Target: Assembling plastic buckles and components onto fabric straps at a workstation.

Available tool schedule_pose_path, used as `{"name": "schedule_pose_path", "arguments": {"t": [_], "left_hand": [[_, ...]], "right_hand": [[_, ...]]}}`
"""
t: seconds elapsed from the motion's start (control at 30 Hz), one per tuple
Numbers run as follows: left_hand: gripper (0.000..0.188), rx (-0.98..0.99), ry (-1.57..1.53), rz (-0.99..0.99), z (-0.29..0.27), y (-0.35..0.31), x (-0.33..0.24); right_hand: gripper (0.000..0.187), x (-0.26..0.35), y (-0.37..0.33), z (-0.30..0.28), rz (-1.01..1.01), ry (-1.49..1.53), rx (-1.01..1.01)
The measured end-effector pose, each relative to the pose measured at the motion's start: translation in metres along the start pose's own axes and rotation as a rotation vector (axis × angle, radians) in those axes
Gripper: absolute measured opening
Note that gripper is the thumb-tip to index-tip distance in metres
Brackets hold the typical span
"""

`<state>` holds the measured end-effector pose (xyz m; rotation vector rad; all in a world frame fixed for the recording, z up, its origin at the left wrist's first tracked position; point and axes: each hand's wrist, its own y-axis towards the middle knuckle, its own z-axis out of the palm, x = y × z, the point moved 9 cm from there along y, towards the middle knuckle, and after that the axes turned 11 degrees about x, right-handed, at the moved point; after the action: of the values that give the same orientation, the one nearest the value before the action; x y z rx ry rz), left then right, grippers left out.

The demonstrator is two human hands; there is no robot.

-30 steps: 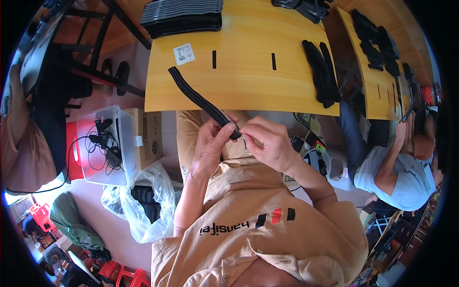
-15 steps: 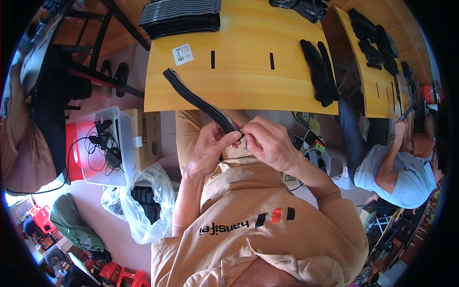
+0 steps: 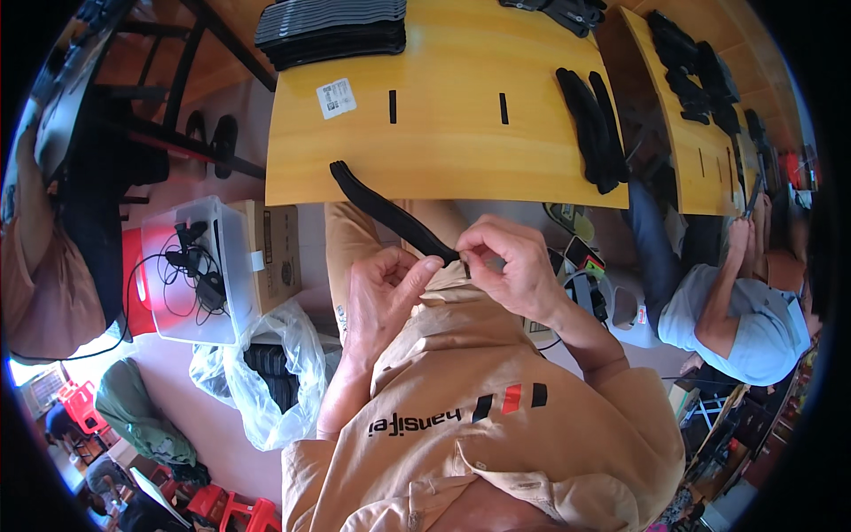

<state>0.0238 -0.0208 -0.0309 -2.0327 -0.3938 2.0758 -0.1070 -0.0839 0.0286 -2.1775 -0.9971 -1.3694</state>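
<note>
Its far end drawn nearer, the slim, curved black strip (image 3: 390,215) is angled toward ten o'clock over the lap (image 3: 347,241), pinched by the right hand (image 3: 510,264), while the closure of the left hand (image 3: 381,291) cannot be told.

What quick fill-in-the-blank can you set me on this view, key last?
1. The strip at the right hand is coloured ____.
2. The near table bears ____ short black bars.
3. Seen from the bars, the white label lies to the ____.

Missing words: black; two; left.
</note>
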Motion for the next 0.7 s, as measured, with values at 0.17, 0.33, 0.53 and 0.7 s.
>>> {"name": "schedule_pose_path", "arguments": {"t": [0.17,0.33,0.53,0.7], "left_hand": [[0.037,0.036,0.151,-0.059,-0.001,0.006,0.007],[0.033,0.118,-0.057,-0.130,0.002,0.009,0.016],[0.021,0.275,-0.250,-0.143,0.011,0.008,0.020],[0.021,0.401,-0.348,-0.118,0.020,0.008,0.019]], "right_hand": [[0.012,0.001,-0.001,0.013,-0.052,-0.058,0.010],[0.013,0.004,0.002,0.017,-0.086,-0.060,0.043],[0.011,-0.006,0.005,0.025,-0.069,0.026,0.116],[0.010,-0.025,0.008,0.032,0.049,0.376,0.205]]}}
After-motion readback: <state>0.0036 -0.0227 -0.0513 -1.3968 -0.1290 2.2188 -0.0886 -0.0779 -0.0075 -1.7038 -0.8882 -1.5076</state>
